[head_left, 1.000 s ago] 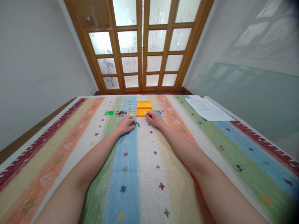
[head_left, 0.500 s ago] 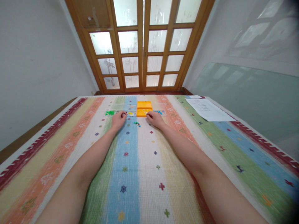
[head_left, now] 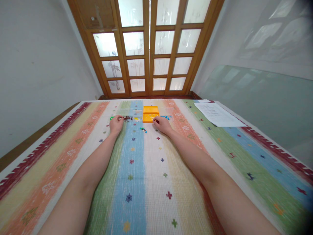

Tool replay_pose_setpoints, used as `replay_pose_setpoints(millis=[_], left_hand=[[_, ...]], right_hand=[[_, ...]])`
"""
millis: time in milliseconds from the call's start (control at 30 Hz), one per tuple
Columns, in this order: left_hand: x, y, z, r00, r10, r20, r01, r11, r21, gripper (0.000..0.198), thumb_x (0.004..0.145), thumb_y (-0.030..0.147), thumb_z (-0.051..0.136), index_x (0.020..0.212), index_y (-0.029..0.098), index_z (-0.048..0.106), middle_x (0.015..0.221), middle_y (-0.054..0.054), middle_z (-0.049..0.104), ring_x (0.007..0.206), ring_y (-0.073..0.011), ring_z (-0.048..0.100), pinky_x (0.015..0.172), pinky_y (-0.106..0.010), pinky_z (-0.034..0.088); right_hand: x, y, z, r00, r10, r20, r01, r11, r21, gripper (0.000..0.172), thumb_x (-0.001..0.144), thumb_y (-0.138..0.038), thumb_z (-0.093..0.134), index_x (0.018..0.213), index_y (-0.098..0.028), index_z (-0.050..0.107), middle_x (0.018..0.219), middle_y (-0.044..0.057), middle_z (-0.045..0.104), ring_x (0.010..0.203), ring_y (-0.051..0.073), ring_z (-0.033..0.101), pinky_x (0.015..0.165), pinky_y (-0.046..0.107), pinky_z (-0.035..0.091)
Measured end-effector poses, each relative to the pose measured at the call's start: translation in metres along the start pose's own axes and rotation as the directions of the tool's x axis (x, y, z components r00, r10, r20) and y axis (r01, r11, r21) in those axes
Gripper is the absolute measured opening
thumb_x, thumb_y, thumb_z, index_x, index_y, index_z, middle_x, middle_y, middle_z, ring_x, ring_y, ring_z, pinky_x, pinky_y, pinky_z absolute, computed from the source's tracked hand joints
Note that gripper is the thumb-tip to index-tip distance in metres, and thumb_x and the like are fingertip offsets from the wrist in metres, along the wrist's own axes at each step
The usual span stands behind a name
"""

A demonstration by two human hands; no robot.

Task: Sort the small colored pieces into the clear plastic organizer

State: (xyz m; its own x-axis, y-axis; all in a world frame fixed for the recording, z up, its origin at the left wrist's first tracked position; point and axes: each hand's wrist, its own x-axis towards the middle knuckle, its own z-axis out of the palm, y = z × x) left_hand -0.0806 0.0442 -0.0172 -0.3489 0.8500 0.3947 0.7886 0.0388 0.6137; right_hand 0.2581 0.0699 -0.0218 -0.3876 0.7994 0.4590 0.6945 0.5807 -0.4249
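Left hand (head_left: 116,124) is by green pieces (head_left: 111,117), right hand (head_left: 162,125) by orange box (head_left: 151,109), fingers' closure unclear, paper's writing (head_left: 207,109) illegible.

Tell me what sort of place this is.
Probably a room in a home, judging by the striped, multicoloured fabric tablecloth, the tall brown wood-framed glass doors and the plain whitish walls.

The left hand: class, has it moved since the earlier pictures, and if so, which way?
Yes: judged against the orange box, the left hand has shifted leftward, from beside the small pile to the green pieces.
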Motion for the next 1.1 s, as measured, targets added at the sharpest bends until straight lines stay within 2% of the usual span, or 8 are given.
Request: replay_pose_setpoints(millis=[367, 500, 600, 700, 800, 900, 1000, 1100], left_hand=[[0.000, -0.004, -0.002, 1.000, -0.021, -0.003, 0.021, 0.999, 0.040, 0.026, 0.088, 0.036, 0.058, 0.102, 0.021, 0.075, 0.076, -0.003, 0.068, 0.073, -0.0220, 0.059, 0.068, -0.029, 0.038], [-0.004, 0.001, 0.001, 0.999, 0.046, 0.018, -0.047, 0.998, 0.032, 0.026, 0.090, 0.034, 0.056, 0.102, 0.021, 0.075, 0.074, -0.003, 0.067, 0.071, -0.0217, 0.059, 0.067, -0.030, 0.038], [-0.011, 0.011, 0.003, 0.981, 0.167, 0.095, -0.168, 0.986, 0.000, 0.027, 0.092, 0.032, 0.054, 0.104, 0.021, 0.075, 0.076, -0.003, 0.068, 0.072, -0.0211, 0.060, 0.069, -0.030, 0.040], [-0.021, 0.026, 0.006, 0.909, 0.352, 0.222, -0.353, 0.935, -0.038, 0.026, 0.093, 0.031, 0.054, 0.105, 0.022, 0.075, 0.081, -0.004, 0.070, 0.075, -0.0203, 0.061, 0.072, -0.031, 0.043], [-0.033, 0.042, 0.010, 0.780, 0.531, 0.329, -0.542, 0.838, -0.068, 0.023, 0.093, 0.029, 0.057, 0.104, 0.022, 0.076, 0.094, -0.006, 0.071, 0.088, -0.0214, 0.063, 0.083, -0.033, 0.047], [-0.044, 0.053, 0.012, 0.676, 0.625, 0.392, -0.649, 0.756, -0.087, 0.023, 0.093, 0.028, 0.059, 0.108, 0.023, 0.076, 0.100, -0.007, 0.069, 0.098, -0.0227, 0.062, 0.090, -0.035, 0.048], [-0.051, 0.060, 0.012, 0.623, 0.656, 0.427, -0.687, 0.719, -0.104, 0.024, 0.094, 0.026, 0.059, 0.110, 0.025, 0.076, 0.101, -0.007, 0.067, 0.101, -0.0229, 0.061, 0.092, -0.036, 0.048], [-0.053, 0.063, 0.010, 0.608, 0.656, 0.447, -0.690, 0.715, -0.112, 0.023, 0.094, 0.024, 0.059, 0.108, 0.025, 0.077, 0.100, -0.007, 0.066, 0.102, -0.0231, 0.061, 0.094, -0.036, 0.048]], right_hand=[[0.000, 0.001, 0.000, 1.000, 0.000, 0.005, 0.000, 1.000, -0.002, 0.018, 0.096, -0.023, 0.056, 0.098, -0.021, 0.073, 0.096, 0.006, 0.075, 0.087, 0.020, 0.063, 0.078, 0.028, 0.041], [0.000, 0.001, 0.001, 1.000, -0.017, -0.008, 0.017, 1.000, 0.000, 0.017, 0.096, -0.023, 0.055, 0.096, -0.021, 0.072, 0.094, 0.005, 0.074, 0.086, 0.020, 0.063, 0.076, 0.028, 0.041], [0.000, 0.003, 0.002, 1.000, -0.024, -0.016, 0.024, 1.000, 0.003, 0.017, 0.096, -0.023, 0.055, 0.095, -0.021, 0.072, 0.093, 0.005, 0.074, 0.085, 0.019, 0.063, 0.075, 0.028, 0.041], [0.000, 0.004, 0.003, 1.000, -0.015, -0.012, 0.015, 1.000, 0.003, 0.016, 0.095, -0.023, 0.056, 0.095, -0.021, 0.072, 0.093, 0.005, 0.075, 0.085, 0.019, 0.063, 0.075, 0.027, 0.041], [0.000, 0.004, 0.003, 1.000, -0.011, -0.012, 0.011, 1.000, 0.012, 0.017, 0.096, -0.024, 0.056, 0.095, -0.021, 0.072, 0.094, 0.005, 0.075, 0.085, 0.019, 0.064, 0.076, 0.027, 0.041], [0.000, 0.004, 0.003, 1.000, -0.009, -0.014, 0.009, 1.000, 0.009, 0.017, 0.096, -0.024, 0.056, 0.096, -0.021, 0.073, 0.094, 0.005, 0.075, 0.085, 0.020, 0.064, 0.076, 0.027, 0.042], [0.000, 0.004, 0.003, 1.000, -0.017, -0.016, 0.017, 1.000, 0.006, 0.017, 0.096, -0.024, 0.056, 0.097, -0.021, 0.073, 0.094, 0.005, 0.075, 0.086, 0.019, 0.063, 0.076, 0.027, 0.041], [0.000, 0.004, 0.003, 1.000, -0.008, -0.011, 0.008, 1.000, 0.004, 0.017, 0.096, -0.025, 0.056, 0.098, -0.021, 0.073, 0.095, 0.005, 0.075, 0.086, 0.019, 0.063, 0.076, 0.027, 0.041]])
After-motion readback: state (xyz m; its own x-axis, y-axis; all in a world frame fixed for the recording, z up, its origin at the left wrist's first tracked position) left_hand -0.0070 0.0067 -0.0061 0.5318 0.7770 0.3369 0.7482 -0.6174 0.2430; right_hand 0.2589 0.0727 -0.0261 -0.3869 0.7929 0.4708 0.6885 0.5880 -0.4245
